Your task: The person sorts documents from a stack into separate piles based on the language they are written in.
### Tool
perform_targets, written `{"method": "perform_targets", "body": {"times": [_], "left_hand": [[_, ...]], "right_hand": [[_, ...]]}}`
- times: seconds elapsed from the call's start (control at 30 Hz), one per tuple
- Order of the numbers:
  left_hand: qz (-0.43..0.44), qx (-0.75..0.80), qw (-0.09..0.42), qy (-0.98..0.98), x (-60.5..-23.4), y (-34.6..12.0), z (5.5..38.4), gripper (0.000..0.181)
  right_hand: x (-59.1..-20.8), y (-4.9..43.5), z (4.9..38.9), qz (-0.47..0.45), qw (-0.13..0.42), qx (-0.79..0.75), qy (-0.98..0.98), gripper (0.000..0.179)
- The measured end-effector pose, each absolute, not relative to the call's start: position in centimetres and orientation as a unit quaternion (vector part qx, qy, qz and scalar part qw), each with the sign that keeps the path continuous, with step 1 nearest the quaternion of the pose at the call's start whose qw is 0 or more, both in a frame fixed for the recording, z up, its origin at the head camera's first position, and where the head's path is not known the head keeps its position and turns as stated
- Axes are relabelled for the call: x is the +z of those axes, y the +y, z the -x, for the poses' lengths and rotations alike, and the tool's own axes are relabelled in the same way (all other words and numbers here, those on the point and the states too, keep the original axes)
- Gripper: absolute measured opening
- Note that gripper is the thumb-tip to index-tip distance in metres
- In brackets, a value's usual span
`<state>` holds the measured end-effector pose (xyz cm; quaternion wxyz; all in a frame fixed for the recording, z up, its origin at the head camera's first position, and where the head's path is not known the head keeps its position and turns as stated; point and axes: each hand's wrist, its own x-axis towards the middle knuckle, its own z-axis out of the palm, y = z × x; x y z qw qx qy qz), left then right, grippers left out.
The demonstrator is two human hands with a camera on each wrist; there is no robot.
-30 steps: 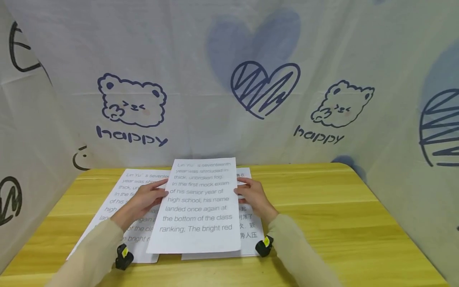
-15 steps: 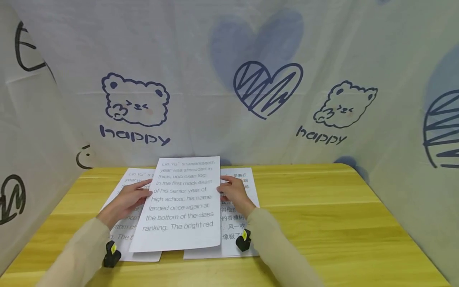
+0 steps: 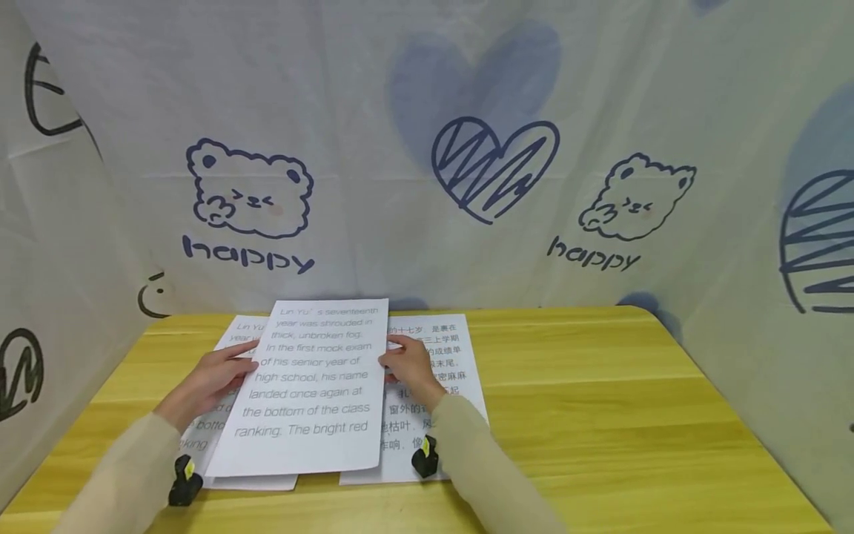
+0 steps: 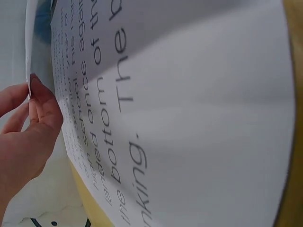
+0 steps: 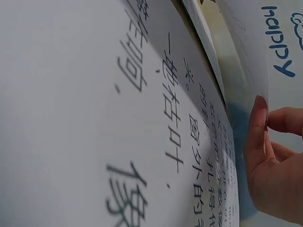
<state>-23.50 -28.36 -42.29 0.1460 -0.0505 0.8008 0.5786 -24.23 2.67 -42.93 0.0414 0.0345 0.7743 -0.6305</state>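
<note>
A sheet of paper (image 3: 310, 386) with large English print is held up above the table, tilted a little. My left hand (image 3: 210, 377) pinches its left edge, and my right hand (image 3: 412, 367) pinches its right edge. In both wrist views the left thumb and fingers (image 4: 40, 101) and the right ones (image 5: 258, 123) close on the paper's edge. Below it on the left lies another English-printed sheet (image 3: 200, 445), partly covered. To the right lies a sheet with Chinese print (image 3: 454, 400), its left part hidden behind the raised one.
The yellow wood-grain table (image 3: 600, 415) extends to the right of the sheets. A pale cloth (image 3: 373, 222) printed with bears and hearts hangs behind and at both sides. Each wrist wears a small black camera (image 3: 184, 480).
Both hands have carried the raised sheet leftward, from over the Chinese-printed sheet toward the English-printed one. More of the Chinese text shows now, and less of the left sheet.
</note>
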Motion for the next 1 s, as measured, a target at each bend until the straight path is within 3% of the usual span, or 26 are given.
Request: {"method": "perform_targets", "body": {"times": [1.0], "left_hand": [[0.132, 0.540, 0.114, 0.823, -42.1, -33.3, 22.6, 0.059]], "right_hand": [[-43.5, -3.6, 24.0, -0.026, 0.057, -0.630, 0.774, 0.050]]}}
